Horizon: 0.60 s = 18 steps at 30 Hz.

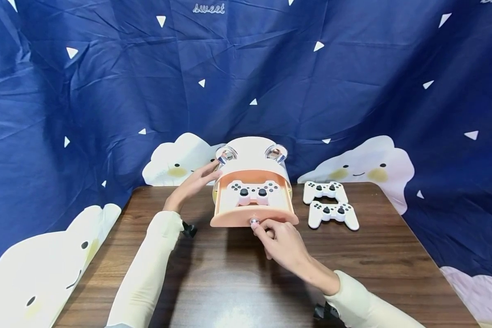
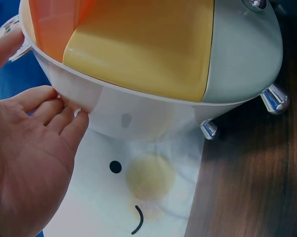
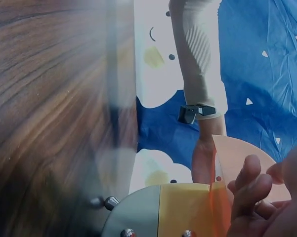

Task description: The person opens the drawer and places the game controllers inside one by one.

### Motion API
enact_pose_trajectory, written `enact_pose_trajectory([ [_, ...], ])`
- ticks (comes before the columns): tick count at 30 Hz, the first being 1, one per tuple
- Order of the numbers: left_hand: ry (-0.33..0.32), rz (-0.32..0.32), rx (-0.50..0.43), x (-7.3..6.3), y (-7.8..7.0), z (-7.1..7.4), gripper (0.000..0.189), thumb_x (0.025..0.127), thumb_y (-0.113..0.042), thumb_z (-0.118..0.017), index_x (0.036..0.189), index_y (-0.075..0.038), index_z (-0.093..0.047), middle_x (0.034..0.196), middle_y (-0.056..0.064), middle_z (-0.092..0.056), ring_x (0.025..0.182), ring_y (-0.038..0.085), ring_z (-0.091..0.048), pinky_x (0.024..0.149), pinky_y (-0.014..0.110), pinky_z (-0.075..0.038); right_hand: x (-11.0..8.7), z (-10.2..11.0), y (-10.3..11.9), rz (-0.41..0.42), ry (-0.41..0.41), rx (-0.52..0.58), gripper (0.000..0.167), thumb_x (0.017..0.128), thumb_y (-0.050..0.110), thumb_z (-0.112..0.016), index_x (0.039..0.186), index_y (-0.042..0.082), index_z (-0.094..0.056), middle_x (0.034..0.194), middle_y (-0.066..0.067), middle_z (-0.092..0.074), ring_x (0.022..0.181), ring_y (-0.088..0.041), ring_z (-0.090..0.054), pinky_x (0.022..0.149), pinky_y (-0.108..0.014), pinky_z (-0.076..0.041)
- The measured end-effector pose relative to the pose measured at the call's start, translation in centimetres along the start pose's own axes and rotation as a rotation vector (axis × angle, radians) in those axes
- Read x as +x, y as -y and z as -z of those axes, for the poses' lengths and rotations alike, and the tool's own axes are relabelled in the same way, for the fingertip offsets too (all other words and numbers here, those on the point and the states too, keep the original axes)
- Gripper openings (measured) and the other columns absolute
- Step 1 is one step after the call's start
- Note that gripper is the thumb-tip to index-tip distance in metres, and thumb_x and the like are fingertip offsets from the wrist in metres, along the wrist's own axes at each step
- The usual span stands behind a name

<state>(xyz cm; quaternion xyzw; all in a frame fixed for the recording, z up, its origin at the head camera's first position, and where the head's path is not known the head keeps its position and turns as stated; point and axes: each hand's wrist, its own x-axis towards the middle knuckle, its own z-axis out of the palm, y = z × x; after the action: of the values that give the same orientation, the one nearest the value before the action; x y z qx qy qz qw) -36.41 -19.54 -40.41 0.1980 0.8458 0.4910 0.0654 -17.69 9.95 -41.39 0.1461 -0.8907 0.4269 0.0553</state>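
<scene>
A small white cabinet point(image 1: 252, 155) with a rounded body and two chrome rings on top stands at the table's far side. Its top orange drawer point(image 1: 229, 219) is pulled out toward me, and a white game controller point(image 1: 253, 190) lies in it. My right hand point(image 1: 284, 243) pinches the round silver knob point(image 1: 254, 221) on that drawer's front. At the cabinet's left side my left hand point(image 1: 194, 184) rests with loosely extended fingers; the left wrist view shows its fingertips point(image 2: 80, 117) against the white shell. Below the orange drawer, a yellow drawer point(image 2: 143, 49) and a grey-green drawer point(image 2: 244, 54) are closed.
Two more white game controllers, a rear one point(image 1: 325, 191) and a front one point(image 1: 333, 215), lie on the wooden table point(image 1: 229, 282) to the cabinet's right. Short chrome feet point(image 2: 275, 99) hold the cabinet up. Behind the table hangs a blue curtain point(image 1: 246, 68) with clouds and triangles.
</scene>
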Motion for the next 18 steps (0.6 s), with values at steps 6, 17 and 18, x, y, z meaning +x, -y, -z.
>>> enact_pose_trajectory([
  [6, 0.000, -0.001, -0.002, -0.1, 0.0, 0.0, 0.074, 0.107, -0.053, -0.056, 0.169, -0.020, -0.033, 0.177, 0.002, -0.028, 0.164, 0.029, -0.025, 0.134, 0.054, -0.022, 0.1, -0.9, 0.1, -0.006, -0.049, 0.021, 0.038, 0.109, 0.052, -0.057, 0.089, 0.026, -0.075, 0.040, 0.015, -0.050, 0.040, -0.006, -0.056, 0.059, -0.022, -0.047],
  [17, -0.004, 0.004, -0.006, 0.0, 0.1, -0.1, 0.076, 0.106, -0.055, -0.056, 0.169, -0.021, -0.032, 0.177, 0.002, -0.027, 0.165, 0.028, -0.023, 0.134, 0.055, -0.020, 1.1, -1.9, 0.1, 0.116, -0.285, -0.088, 0.041, 0.096, 0.030, -0.074, 0.057, 0.029, -0.060, 0.047, 0.023, -0.036, 0.049, 0.003, -0.041, 0.049, -0.021, -0.034],
  [18, -0.003, 0.004, -0.008, 0.0, 0.1, -0.1, 0.075, 0.106, -0.055, -0.056, 0.169, -0.021, -0.032, 0.177, 0.002, -0.027, 0.165, 0.028, -0.023, 0.134, 0.055, -0.020, 1.2, -2.0, 0.1, 0.127, -0.299, -0.098, 0.042, 0.095, 0.029, -0.075, 0.056, 0.029, -0.058, 0.049, 0.023, -0.034, 0.050, 0.002, -0.039, 0.049, -0.021, -0.032],
])
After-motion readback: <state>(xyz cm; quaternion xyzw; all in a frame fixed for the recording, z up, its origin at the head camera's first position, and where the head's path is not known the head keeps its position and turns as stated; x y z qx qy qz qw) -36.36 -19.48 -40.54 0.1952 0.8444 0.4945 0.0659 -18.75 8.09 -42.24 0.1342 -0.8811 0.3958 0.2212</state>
